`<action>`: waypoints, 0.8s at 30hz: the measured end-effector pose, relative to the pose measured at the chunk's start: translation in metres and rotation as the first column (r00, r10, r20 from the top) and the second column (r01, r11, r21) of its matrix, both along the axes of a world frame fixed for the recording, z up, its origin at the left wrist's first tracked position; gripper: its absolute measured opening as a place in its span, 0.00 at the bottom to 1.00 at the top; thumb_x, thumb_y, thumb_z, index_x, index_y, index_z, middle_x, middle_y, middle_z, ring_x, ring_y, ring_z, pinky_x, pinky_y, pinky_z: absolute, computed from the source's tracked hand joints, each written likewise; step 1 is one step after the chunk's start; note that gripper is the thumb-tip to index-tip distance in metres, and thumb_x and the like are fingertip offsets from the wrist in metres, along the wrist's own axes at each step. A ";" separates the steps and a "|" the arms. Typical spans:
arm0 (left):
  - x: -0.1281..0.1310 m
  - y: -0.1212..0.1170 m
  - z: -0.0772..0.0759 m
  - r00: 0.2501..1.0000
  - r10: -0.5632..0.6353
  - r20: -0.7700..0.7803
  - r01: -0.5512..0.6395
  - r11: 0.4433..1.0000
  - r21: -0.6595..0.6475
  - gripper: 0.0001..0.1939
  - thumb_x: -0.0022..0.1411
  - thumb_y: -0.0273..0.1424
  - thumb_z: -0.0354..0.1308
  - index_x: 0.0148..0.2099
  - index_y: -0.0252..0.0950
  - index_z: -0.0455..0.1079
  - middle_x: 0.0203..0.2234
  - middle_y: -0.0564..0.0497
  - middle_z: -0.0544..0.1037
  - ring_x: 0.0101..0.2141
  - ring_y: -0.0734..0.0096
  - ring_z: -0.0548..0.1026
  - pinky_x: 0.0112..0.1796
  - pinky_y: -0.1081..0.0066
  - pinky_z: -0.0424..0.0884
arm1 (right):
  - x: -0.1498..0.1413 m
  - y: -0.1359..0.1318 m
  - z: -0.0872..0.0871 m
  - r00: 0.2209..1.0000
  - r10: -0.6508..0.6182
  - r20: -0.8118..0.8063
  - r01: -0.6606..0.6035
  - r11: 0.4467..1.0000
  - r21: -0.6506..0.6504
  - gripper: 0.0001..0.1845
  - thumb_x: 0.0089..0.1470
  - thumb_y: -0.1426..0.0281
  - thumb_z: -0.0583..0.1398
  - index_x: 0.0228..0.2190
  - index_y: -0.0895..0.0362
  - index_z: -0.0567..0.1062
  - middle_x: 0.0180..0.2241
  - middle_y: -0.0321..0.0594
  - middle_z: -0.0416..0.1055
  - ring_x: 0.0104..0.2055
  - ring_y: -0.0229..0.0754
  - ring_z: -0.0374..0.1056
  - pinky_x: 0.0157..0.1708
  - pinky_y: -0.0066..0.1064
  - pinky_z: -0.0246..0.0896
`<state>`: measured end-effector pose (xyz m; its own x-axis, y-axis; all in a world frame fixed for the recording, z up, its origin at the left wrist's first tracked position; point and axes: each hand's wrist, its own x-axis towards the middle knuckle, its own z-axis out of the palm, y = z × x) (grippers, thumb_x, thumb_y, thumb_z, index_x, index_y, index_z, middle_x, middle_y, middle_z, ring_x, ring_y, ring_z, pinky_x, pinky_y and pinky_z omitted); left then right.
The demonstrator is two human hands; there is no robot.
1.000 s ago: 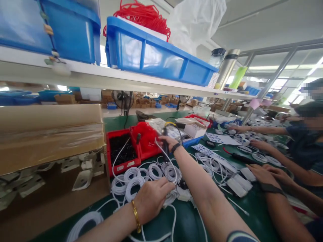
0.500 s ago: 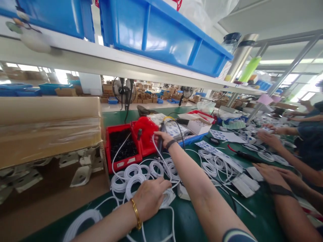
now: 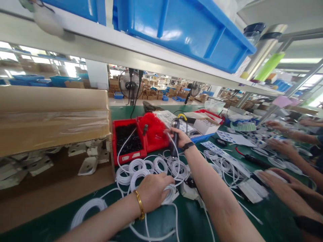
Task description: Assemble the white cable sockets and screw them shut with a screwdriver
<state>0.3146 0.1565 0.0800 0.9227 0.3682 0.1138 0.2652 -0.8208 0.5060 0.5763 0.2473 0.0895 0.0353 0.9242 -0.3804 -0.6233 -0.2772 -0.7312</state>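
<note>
My left hand [image 3: 153,191], with a gold bangle at the wrist, is closed over a coil of white cable [image 3: 169,194] on the green table [image 3: 164,222]. My right hand [image 3: 179,137], with a dark band at the wrist, reaches forward and is wrapped round a black electric screwdriver [image 3: 174,138] held upright, its tip down among several white cable coils [image 3: 153,166]. A loose white cable runs up past that hand. A small white box [image 3: 188,191] lies under my right forearm.
A red bin of black parts [image 3: 127,142] and a red bin of red parts [image 3: 154,129] stand behind the coils. An open cardboard box [image 3: 52,134] with white brackets is at left. Blue crates sit on the shelf [image 3: 141,57] overhead. Other people's hands [image 3: 275,179] work at right.
My right hand with the screwdriver has shifted slightly right and nearer the coils. My left hand stays on the coil. The view has tilted down and left.
</note>
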 end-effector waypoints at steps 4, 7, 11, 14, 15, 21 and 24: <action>0.006 0.004 -0.003 0.998 0.059 0.016 -0.058 0.996 -0.062 0.14 0.57 0.28 0.53 0.47 0.44 0.67 0.42 0.52 0.75 0.42 0.62 0.74 0.44 0.63 0.69 | -0.002 -0.003 0.002 1.000 -0.012 0.024 0.012 1.000 0.012 0.10 0.58 0.68 0.55 0.36 0.63 0.71 0.32 0.44 0.73 0.18 0.28 0.59 0.17 0.21 0.61; 0.009 0.004 -0.003 0.996 0.090 0.027 -0.087 0.991 -0.106 0.15 0.56 0.27 0.54 0.47 0.43 0.68 0.42 0.52 0.76 0.43 0.63 0.73 0.46 0.63 0.67 | -0.010 0.005 -0.004 0.997 -0.018 0.071 0.019 1.000 -0.019 0.10 0.58 0.68 0.56 0.37 0.63 0.70 0.32 0.40 0.71 0.22 0.30 0.62 0.20 0.22 0.62; 0.007 0.000 -0.002 0.995 0.099 0.031 -0.096 0.991 -0.093 0.13 0.54 0.27 0.55 0.43 0.41 0.71 0.39 0.50 0.76 0.43 0.62 0.71 0.46 0.63 0.67 | -0.022 0.018 -0.016 0.985 -0.079 0.156 0.087 0.995 -0.044 0.13 0.58 0.65 0.56 0.42 0.61 0.69 0.38 0.39 0.69 0.33 0.36 0.67 0.31 0.30 0.67; 0.006 0.009 0.005 0.989 0.128 0.076 -0.126 0.991 -0.037 0.06 0.56 0.31 0.56 0.37 0.39 0.72 0.33 0.50 0.75 0.40 0.63 0.71 0.41 0.66 0.69 | -0.025 0.018 -0.020 0.970 -0.130 0.207 0.141 0.989 -0.040 0.14 0.58 0.65 0.56 0.42 0.61 0.69 0.38 0.40 0.68 0.34 0.36 0.67 0.31 0.31 0.67; 0.008 0.017 0.010 0.976 0.181 0.117 -0.182 0.983 -0.006 0.06 0.58 0.31 0.54 0.35 0.37 0.71 0.31 0.49 0.75 0.38 0.63 0.71 0.39 0.66 0.69 | -0.024 0.015 -0.020 0.966 -0.137 0.218 0.149 0.988 -0.041 0.13 0.58 0.64 0.56 0.41 0.61 0.69 0.36 0.39 0.68 0.32 0.35 0.67 0.29 0.29 0.67; 0.060 0.108 0.041 0.872 0.368 0.322 -0.415 0.905 0.091 0.14 0.58 0.20 0.46 0.46 0.30 0.67 0.46 0.41 0.70 0.50 0.58 0.65 0.53 0.57 0.59 | -0.019 -0.001 -0.014 0.973 -0.109 0.204 0.113 0.994 -0.008 0.11 0.55 0.63 0.58 0.32 0.59 0.70 0.18 0.31 0.62 0.18 0.32 0.59 0.18 0.24 0.58; 0.094 0.146 0.044 0.893 0.320 0.317 -0.355 0.933 0.059 0.20 0.56 0.17 0.48 0.51 0.32 0.65 0.50 0.43 0.69 0.51 0.63 0.65 0.54 0.63 0.59 | -0.019 -0.006 -0.011 0.978 -0.092 0.187 0.088 0.996 0.029 0.11 0.55 0.62 0.58 0.33 0.57 0.70 0.16 0.31 0.62 0.17 0.33 0.59 0.18 0.24 0.58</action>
<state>0.4085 0.3023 0.1244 0.6617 0.6198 0.4219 0.3877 -0.7645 0.5150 0.5574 0.2408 0.0781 0.1880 0.9213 -0.3403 -0.4961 -0.2099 -0.8425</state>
